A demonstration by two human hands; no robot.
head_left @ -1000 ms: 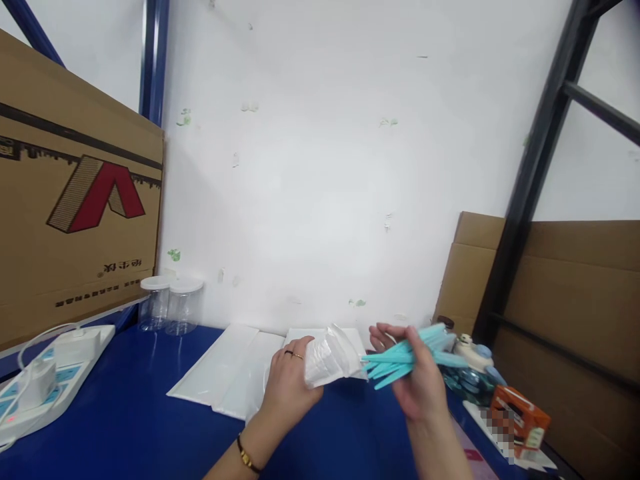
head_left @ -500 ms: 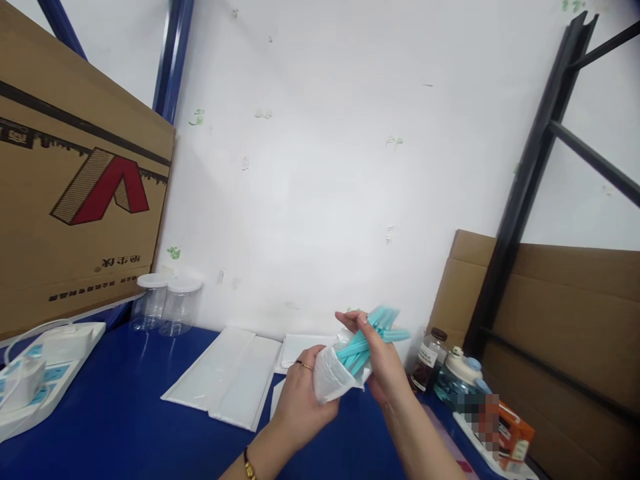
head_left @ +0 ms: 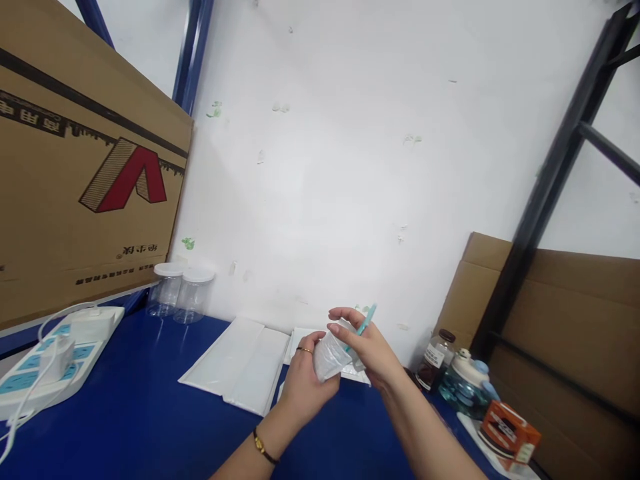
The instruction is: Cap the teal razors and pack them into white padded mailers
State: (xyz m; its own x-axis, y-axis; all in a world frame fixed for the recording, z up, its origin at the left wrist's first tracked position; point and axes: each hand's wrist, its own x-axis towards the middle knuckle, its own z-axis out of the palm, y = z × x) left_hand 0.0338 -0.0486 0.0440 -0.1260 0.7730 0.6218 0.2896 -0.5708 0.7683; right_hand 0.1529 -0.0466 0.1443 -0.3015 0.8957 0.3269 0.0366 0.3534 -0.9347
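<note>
In the head view my left hand [head_left: 306, 373] is closed around the lower end of a small white padded bag [head_left: 331, 357], raised over the blue table. My right hand [head_left: 367, 347] is at the bag's other end, thumb and fingers bent around its rim. One thin teal stick [head_left: 369, 319] sticks out past the right hand, pointing up and right. The rest of the stick is hidden by hand and bag, and I cannot see into the bag. Flat white padded mailers [head_left: 237, 367] lie on the table left of my hands.
Two clear jars with white lids [head_left: 194, 297] stand at the back left, near a power strip [head_left: 60, 360] and a large cardboard box [head_left: 90, 173]. To the right are a brown bottle [head_left: 436, 360], a teal water jug [head_left: 465, 383] and an orange box [head_left: 510, 433].
The bundle of teal sticks that fanned out from the bag's mouth is out of sight except for one. My right hand has moved left, and its fingers have curled over the rim. The view has shifted.
</note>
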